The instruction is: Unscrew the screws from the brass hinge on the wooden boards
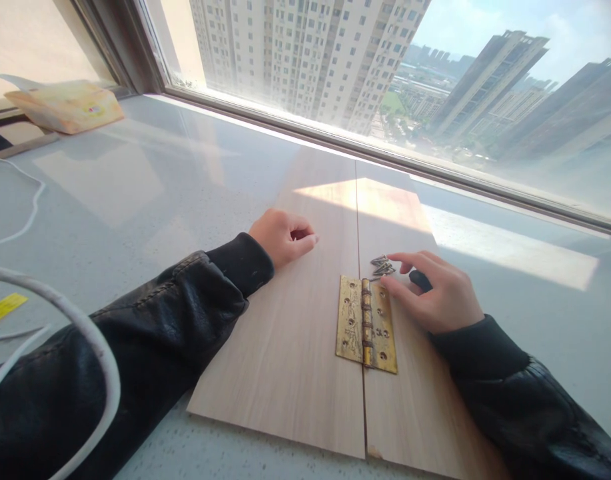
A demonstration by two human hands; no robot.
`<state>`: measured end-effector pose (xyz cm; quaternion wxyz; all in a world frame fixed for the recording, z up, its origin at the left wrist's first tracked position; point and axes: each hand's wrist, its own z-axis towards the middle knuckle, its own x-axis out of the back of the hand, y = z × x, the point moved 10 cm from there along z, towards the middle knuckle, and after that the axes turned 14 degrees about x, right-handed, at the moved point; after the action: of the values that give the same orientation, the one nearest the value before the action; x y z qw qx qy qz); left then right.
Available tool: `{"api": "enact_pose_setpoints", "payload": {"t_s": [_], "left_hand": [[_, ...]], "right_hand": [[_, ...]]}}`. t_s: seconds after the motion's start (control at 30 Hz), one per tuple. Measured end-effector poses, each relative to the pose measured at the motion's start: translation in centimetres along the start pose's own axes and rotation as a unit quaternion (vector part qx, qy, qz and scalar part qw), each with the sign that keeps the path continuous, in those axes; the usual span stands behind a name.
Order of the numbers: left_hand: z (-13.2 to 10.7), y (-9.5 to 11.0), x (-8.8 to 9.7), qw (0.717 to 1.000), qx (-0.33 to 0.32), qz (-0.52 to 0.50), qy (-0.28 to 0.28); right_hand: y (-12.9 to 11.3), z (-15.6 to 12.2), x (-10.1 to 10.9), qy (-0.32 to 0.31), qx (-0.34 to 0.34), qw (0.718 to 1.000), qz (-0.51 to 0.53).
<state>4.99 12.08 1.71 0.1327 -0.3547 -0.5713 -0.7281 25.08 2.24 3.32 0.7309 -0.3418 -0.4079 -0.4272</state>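
A brass hinge (367, 327) lies unfolded across the seam between two pale wooden boards (295, 360), one leaf on each. Just beyond its top edge is a small pile of screws (382, 265). My right hand (435, 290) is over the right board, its index fingertip at the screws and its thumb by the hinge's top corner. Within its curled fingers shows the black handle of what looks like a screwdriver (420, 280); most of it is hidden. My left hand (285, 237) rests on the left board, fingers curled and thumb against them; their contents are unclear.
The boards lie on a speckled white sill (210, 180) beneath a large window (305, 60). A thick white cable (102, 360) loops in front of my left sleeve. A yellow label (5, 309) is at the left edge. A soft tissue pack (68, 107) sits at the back left.
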Motion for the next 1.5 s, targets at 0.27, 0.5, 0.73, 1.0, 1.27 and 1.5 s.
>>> {"api": "enact_pose_setpoints", "payload": {"t_s": [0.27,0.5,0.73,1.0,1.27,1.5], "left_hand": [[0.1,-0.2,0.0,1.0,0.002,0.003,0.002],[0.1,-0.2,0.0,1.0,0.007,0.002,-0.001],[0.2,-0.2,0.0,1.0,0.006,0.0,-0.003],[0.1,-0.1,0.1,1.0,-0.001,-0.003,0.002],[0.1,-0.1,0.0,1.0,-0.001,0.001,-0.003],[0.2,-0.2,-0.1,1.0,0.003,0.001,-0.006]], "right_hand": [[0.6,-0.1,-1.4,-0.071,-0.008,0.997,0.002],[1.0,-0.1,-2.2,-0.099,-0.028,0.995,0.002],[1.0,0.0,-1.9,-0.083,-0.037,0.996,0.003],[1.3,-0.1,-1.3,-0.049,-0.041,0.998,-0.01],[1.2,-0.3,-0.1,0.019,-0.053,0.998,-0.022],[2.0,-0.4,0.4,0.041,-0.059,0.997,-0.026]]}}
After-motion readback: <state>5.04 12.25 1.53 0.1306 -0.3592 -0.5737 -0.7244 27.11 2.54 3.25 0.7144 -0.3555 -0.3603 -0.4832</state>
